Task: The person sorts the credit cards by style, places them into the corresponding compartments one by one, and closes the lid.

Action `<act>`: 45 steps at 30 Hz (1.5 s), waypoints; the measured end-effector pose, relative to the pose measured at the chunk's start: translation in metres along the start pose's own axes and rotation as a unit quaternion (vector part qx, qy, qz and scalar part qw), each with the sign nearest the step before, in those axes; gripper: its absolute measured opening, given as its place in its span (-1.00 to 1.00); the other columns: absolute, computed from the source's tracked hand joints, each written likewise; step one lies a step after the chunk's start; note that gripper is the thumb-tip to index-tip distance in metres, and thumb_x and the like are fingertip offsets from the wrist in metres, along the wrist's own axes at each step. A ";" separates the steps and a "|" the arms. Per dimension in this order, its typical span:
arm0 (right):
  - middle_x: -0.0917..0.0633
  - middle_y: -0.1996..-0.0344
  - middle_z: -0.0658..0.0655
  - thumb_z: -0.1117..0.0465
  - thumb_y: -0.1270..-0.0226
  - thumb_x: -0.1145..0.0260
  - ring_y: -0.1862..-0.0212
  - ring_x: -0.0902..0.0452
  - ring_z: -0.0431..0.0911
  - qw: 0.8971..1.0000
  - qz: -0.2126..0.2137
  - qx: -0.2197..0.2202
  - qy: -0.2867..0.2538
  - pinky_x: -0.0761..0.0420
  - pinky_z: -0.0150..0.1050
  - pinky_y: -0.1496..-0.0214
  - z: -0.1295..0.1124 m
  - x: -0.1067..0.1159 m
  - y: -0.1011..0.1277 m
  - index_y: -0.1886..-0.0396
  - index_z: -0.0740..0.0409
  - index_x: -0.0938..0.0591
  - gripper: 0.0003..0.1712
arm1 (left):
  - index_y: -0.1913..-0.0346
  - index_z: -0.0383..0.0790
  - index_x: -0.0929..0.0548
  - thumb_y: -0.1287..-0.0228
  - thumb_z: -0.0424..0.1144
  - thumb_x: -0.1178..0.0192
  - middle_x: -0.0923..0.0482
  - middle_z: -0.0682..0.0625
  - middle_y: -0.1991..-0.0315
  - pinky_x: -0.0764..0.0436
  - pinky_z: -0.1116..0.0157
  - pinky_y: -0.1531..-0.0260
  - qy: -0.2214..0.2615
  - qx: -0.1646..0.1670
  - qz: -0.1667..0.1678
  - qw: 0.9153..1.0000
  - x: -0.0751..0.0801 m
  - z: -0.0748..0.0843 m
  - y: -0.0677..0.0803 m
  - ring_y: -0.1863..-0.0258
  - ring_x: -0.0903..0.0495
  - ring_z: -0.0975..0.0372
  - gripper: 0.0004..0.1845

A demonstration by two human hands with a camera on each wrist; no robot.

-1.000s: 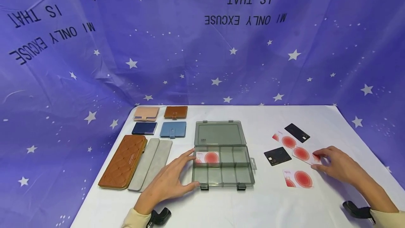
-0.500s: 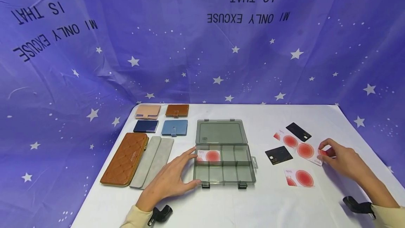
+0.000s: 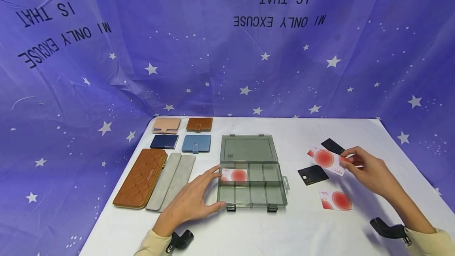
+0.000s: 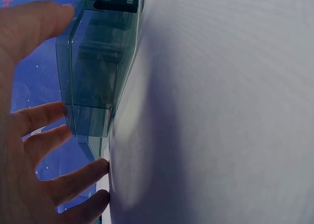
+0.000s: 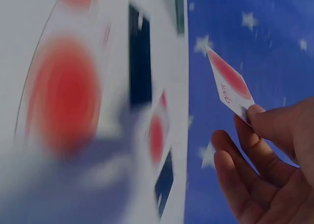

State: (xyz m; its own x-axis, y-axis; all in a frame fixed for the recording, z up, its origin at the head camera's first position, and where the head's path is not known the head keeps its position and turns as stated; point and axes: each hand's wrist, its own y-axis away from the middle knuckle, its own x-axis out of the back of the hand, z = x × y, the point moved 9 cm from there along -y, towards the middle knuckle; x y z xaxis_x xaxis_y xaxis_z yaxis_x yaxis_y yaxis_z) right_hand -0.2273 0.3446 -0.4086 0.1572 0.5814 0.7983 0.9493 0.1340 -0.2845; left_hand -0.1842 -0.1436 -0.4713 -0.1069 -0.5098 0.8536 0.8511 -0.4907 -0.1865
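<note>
My right hand (image 3: 369,171) pinches one end of a white card with red circles (image 3: 324,158) between thumb and fingers. In the right wrist view that card (image 5: 228,82) is raised off the table. It overlaps another red-and-white card lying beneath it and hides most of it in the head view. Spread around the left side of the clear grey divided box (image 3: 241,196), my left hand (image 3: 190,198) touches its edge with its fingertips and thumb. The box's lid (image 3: 249,149) lies folded back. A red-and-white card (image 3: 234,175) rests in the box's upper left part.
Two black cards, one near (image 3: 313,175) and one farther back (image 3: 332,145), lie by my right hand. Nearer me is a red-and-white card (image 3: 335,200). Left of the box are a brown quilted wallet (image 3: 140,179), a grey wallet (image 3: 177,181) and several small card holders (image 3: 196,143).
My right hand has lifted the red-and-white card off the table and moved it leftward over the card beside it. My left hand has stayed at the box.
</note>
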 end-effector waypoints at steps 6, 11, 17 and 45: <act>-0.83 0.25 0.06 0.39 -0.32 -0.57 0.22 -0.69 -0.42 0.996 -0.006 0.073 -0.042 -0.60 -0.64 0.17 -0.064 -0.026 -0.011 0.03 0.07 -0.67 -0.68 | -0.54 -0.04 -0.50 -0.26 0.34 -0.43 -0.22 0.11 -0.70 -0.54 -0.05 -0.40 -0.001 -0.002 0.005 1.000 -0.002 -0.001 0.001 -0.59 -0.36 0.14 -0.11; -0.82 0.23 -0.04 0.41 -0.34 -0.55 0.20 -0.74 -0.30 0.991 -0.022 0.108 -0.080 -0.71 -0.48 0.16 -0.104 -0.056 -0.019 0.02 0.06 -0.66 -0.68 | -0.52 -0.07 -0.51 -0.25 0.31 -0.46 -0.26 0.06 -0.68 -0.57 -0.05 -0.36 -0.007 -0.018 0.018 1.000 0.001 0.002 0.000 -0.56 -0.40 0.09 -0.12; -0.81 0.25 -0.13 0.37 -0.35 -0.55 0.19 -0.77 -0.24 0.984 -0.053 0.128 -0.111 -0.78 -0.28 0.16 -0.141 -0.097 -0.029 0.04 0.00 -0.66 -0.70 | -0.53 -0.05 -0.50 -0.26 0.33 -0.45 -0.23 0.10 -0.69 -0.57 -0.06 -0.36 -0.002 -0.014 0.015 1.000 0.001 -0.001 -0.002 -0.58 -0.37 0.13 -0.11; -0.84 0.25 -0.11 0.20 -0.49 -0.49 0.22 -0.76 -0.24 0.974 -0.115 0.197 -0.018 -0.72 -0.20 0.22 -0.202 -0.196 -0.041 -0.05 -0.05 -0.71 -0.78 | -0.57 0.02 -0.47 -0.27 0.39 -0.40 -0.18 0.17 -0.71 -0.58 -0.09 -0.34 0.002 0.000 0.000 1.000 0.000 -0.004 -0.001 -0.58 -0.36 0.15 -0.09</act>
State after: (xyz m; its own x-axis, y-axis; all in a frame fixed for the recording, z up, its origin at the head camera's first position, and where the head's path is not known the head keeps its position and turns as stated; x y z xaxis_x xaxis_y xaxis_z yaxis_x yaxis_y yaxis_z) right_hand -0.2418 0.0629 -0.4466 -0.0623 0.5262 0.8481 0.7790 0.5569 -0.2883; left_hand -0.1870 -0.1463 -0.4730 -0.1086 -0.5137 0.8511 0.8514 -0.4900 -0.1871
